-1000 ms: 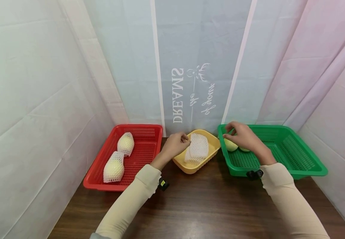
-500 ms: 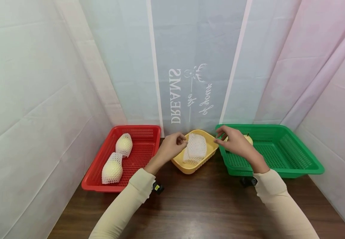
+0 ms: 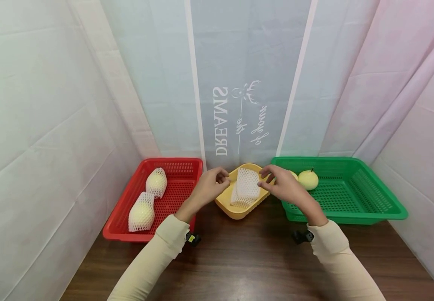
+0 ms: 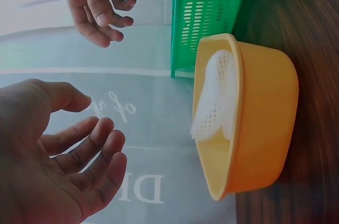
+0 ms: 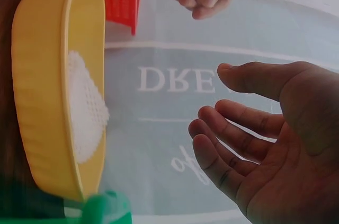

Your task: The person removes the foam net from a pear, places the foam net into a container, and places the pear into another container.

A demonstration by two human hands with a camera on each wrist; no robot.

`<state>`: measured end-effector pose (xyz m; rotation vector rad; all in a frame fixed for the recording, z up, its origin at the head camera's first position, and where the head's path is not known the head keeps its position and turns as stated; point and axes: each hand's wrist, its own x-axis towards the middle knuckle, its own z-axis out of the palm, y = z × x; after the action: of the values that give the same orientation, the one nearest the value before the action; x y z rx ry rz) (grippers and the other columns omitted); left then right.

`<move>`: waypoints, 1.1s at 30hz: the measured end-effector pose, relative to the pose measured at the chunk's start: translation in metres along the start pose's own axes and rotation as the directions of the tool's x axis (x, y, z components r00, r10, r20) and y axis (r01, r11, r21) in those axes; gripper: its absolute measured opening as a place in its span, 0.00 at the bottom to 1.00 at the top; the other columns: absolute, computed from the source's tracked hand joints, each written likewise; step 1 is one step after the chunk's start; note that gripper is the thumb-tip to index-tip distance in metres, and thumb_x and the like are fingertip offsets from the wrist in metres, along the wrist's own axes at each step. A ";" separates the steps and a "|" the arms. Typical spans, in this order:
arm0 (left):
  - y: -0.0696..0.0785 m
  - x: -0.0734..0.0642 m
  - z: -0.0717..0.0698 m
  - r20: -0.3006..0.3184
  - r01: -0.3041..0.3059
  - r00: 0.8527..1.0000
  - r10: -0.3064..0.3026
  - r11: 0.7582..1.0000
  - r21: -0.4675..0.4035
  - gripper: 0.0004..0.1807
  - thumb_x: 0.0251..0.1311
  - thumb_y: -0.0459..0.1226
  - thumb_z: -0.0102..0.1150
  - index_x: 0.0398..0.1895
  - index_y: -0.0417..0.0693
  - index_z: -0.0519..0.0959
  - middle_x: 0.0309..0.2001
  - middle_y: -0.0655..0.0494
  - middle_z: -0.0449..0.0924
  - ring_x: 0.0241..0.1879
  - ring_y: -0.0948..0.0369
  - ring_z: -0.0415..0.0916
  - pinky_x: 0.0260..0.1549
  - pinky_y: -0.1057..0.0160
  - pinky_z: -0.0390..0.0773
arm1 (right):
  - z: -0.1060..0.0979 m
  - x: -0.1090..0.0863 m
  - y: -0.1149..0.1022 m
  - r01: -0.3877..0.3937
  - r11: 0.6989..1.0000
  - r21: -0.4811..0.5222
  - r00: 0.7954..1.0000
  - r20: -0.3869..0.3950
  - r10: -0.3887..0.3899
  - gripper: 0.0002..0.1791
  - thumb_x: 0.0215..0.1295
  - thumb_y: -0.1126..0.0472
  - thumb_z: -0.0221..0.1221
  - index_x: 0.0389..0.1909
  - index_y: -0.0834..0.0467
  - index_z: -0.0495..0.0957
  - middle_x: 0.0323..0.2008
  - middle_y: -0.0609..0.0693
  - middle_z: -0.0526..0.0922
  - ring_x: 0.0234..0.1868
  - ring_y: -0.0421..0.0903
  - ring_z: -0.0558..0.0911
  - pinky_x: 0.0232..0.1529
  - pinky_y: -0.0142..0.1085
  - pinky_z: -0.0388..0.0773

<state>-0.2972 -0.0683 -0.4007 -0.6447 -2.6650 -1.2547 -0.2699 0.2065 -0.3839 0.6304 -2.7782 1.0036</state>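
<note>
Above the left side of the yellow basket [image 3: 235, 214] hovers my left hand [image 3: 209, 184], fingers loosely bent and holding nothing. My right hand [image 3: 282, 184] is over the basket's right side, thumb and fingers apart, also with nothing in it. Between the hands, white foam net sleeves [image 3: 248, 184] lie stacked in the yellow basket. Both wrist views show the hands raised over the basket, clear of the foam net sleeves [image 4: 214, 94]. In the green basket [image 3: 352, 196], a bare pale-yellow pear [image 3: 308, 180] sits near the left end, with another partly hidden behind my right hand.
On the left stands a red basket [image 3: 175, 200] holding two pears in foam nets, one pear [image 3: 156, 182] at the back and another pear [image 3: 141, 212] in front. The baskets stand on a dark wooden table [image 3: 239, 259] against a printed curtain [image 3: 250, 50].
My right hand has moved left, from over the pears in the green basket to the yellow basket's right side, empty. My left hand has drifted slightly left.
</note>
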 end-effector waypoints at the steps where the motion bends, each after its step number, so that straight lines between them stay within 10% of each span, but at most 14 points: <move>1: -0.001 0.000 -0.001 -0.004 -0.003 1.000 0.003 1.000 0.001 0.12 0.69 0.38 0.64 0.49 0.39 0.85 0.40 0.52 0.87 0.41 0.59 0.82 0.44 0.60 0.82 | 0.002 0.000 -0.001 0.002 1.000 0.005 1.000 0.003 -0.002 0.18 0.74 0.58 0.67 0.59 0.61 0.79 0.53 0.60 0.84 0.50 0.56 0.85 0.44 0.47 0.86; 33: -0.029 -0.001 -0.044 -0.088 0.069 0.994 -0.064 0.996 0.061 0.10 0.70 0.39 0.63 0.48 0.43 0.84 0.43 0.49 0.87 0.42 0.56 0.83 0.44 0.57 0.82 | 0.077 0.025 -0.036 0.069 0.989 0.131 0.995 0.057 -0.077 0.14 0.69 0.60 0.71 0.51 0.60 0.82 0.47 0.57 0.86 0.45 0.49 0.87 0.46 0.42 0.86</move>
<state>-0.3111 -0.1185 -0.3926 -0.4860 -2.6641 -1.1797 -0.2753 0.1242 -0.4157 0.7876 -2.7366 1.1748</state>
